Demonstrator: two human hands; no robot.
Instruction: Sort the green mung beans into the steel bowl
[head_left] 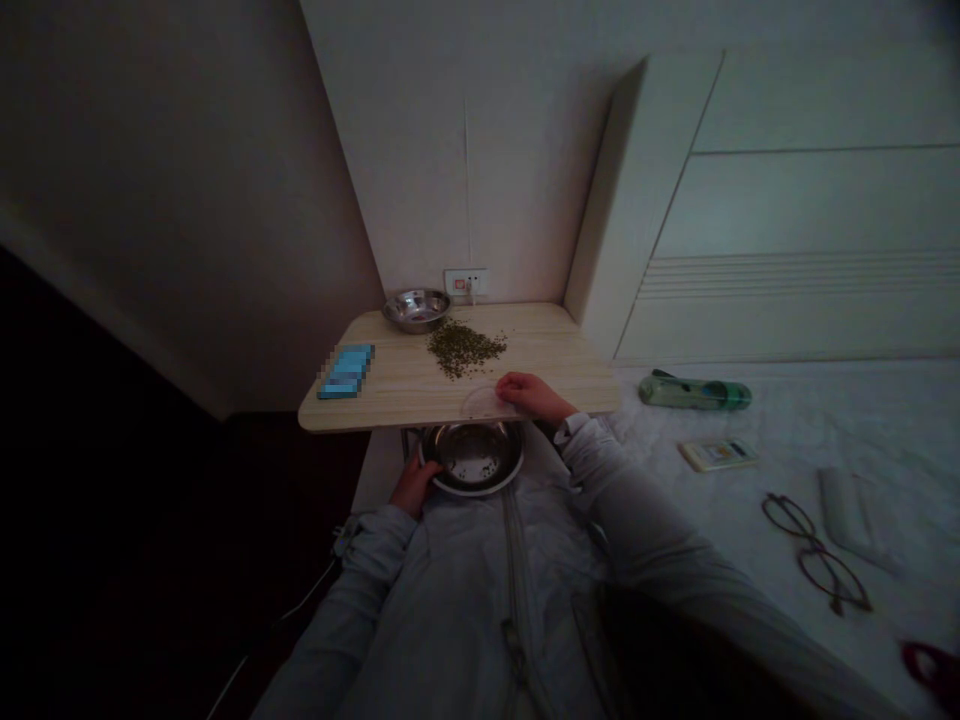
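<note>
While a round silvery metal bowl [474, 490] is gripped by the left hand [414, 486], apparently for steadiness, a translucent rounded sheet [478, 402] is pinched by the right hand [531, 394].

Steel bowl [480, 491], at lap: far rim hidden under tabletop [405, 390]; specks inside too small to identify. Left hand [414, 486]: fingers partly hidden by bowl. Right hand [531, 396]: hides part of pale translucent disc [478, 403]. Phone [346, 372], on tabletop: screen pixelated, illegible. Red object [928, 664]: cut off at right edge, kind unclear.
</note>
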